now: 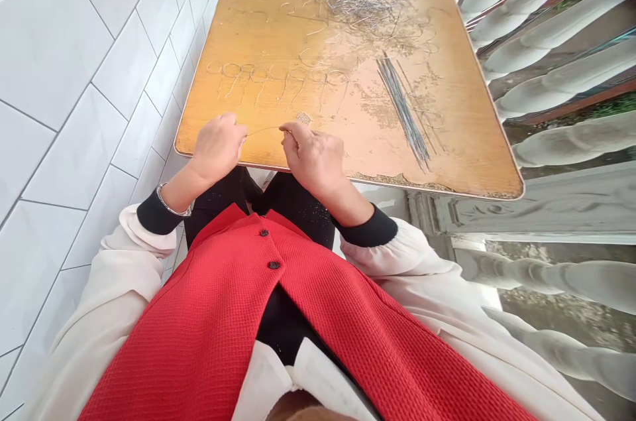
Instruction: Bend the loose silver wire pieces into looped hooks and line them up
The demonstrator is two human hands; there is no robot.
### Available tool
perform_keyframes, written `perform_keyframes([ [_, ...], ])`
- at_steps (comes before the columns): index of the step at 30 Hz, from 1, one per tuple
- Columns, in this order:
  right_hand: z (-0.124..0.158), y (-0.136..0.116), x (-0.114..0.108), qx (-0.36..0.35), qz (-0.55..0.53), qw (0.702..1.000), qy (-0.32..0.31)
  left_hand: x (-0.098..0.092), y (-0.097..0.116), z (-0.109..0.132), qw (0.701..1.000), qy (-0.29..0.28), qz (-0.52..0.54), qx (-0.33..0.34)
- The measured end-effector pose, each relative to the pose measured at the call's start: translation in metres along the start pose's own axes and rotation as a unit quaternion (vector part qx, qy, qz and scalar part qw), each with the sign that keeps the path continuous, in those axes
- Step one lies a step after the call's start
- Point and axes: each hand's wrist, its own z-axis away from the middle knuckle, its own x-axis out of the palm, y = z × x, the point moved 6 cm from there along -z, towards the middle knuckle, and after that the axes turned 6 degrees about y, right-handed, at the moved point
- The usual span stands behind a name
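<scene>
Head view: the left hand (218, 149) and right hand (311, 159) are pinching a thin wire (263, 131), which is running across the small gap between them. Both hands are closed on it and resting at the near edge of a worn veneer tabletop (472, 149). Ahead of the hands, a row of looped wire pieces (278, 76) is lying on the board. Ahead of the right hand, a bundle of straight wires (403, 113) is lying (strands dark, bluish), and further on, a tangled wire heap (368, 4) is sitting. A metal bangle (171, 201) is circling the left wrist.
</scene>
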Motion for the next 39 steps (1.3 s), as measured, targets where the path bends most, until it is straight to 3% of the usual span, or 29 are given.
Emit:
perform_keyframes([
  [3, -0.008, 0.007, 0.007, 0.058, -0.137, 0.986, 0.071, 0.011, 0.001, -0.009, 0.993, 0.054, 0.105, -0.013],
  [5, -0.012, 0.013, 0.017, 0.122, -0.283, 0.947, 0.089, 0.02, -0.003, -0.014, 0.963, 0.09, 0.245, -0.072],
  [7, -0.014, 0.016, 0.03, 0.186, -0.407, 0.89, 0.081, 0.032, -0.007, -0.015, 0.901, 0.107, 0.392, -0.151],
  [10, -0.015, 0.013, 0.043, 0.248, -0.51, 0.822, 0.054, 0.043, -0.003, -0.013, 0.8, 0.119, 0.551, -0.204],
  [12, -0.014, 0.009, 0.045, 0.263, -0.535, 0.802, 0.037, 0.046, 0.0, -0.011, 0.751, 0.116, 0.612, -0.22],
  [14, -0.012, 0.006, 0.043, 0.263, -0.538, 0.8, 0.024, 0.047, 0.002, -0.008, 0.723, 0.105, 0.641, -0.235],
  [19, -0.006, 0.01, 0.03, 0.223, -0.506, 0.833, 0.023, 0.045, -0.002, -0.005, 0.702, 0.102, 0.66, -0.249],
  [25, -0.008, 0.017, 0.015, 0.145, -0.379, 0.912, 0.069, 0.05, 0.005, 0.0, 0.679, 0.083, 0.68, -0.262],
  [27, -0.009, 0.018, 0.016, 0.156, -0.391, 0.904, 0.073, 0.053, 0.01, 0.002, 0.667, 0.074, 0.691, -0.268],
  [33, -0.005, 0.01, 0.033, 0.242, -0.534, 0.809, 0.04, 0.063, 0.016, 0.005, 0.613, 0.078, 0.734, -0.283],
  [36, -0.005, 0.006, 0.035, 0.242, -0.549, 0.799, 0.043, 0.068, 0.017, 0.005, 0.613, 0.068, 0.736, -0.281],
  [39, -0.005, 0.006, 0.034, 0.239, -0.543, 0.805, 0.025, 0.067, 0.014, 0.007, 0.638, 0.064, 0.712, -0.285],
])
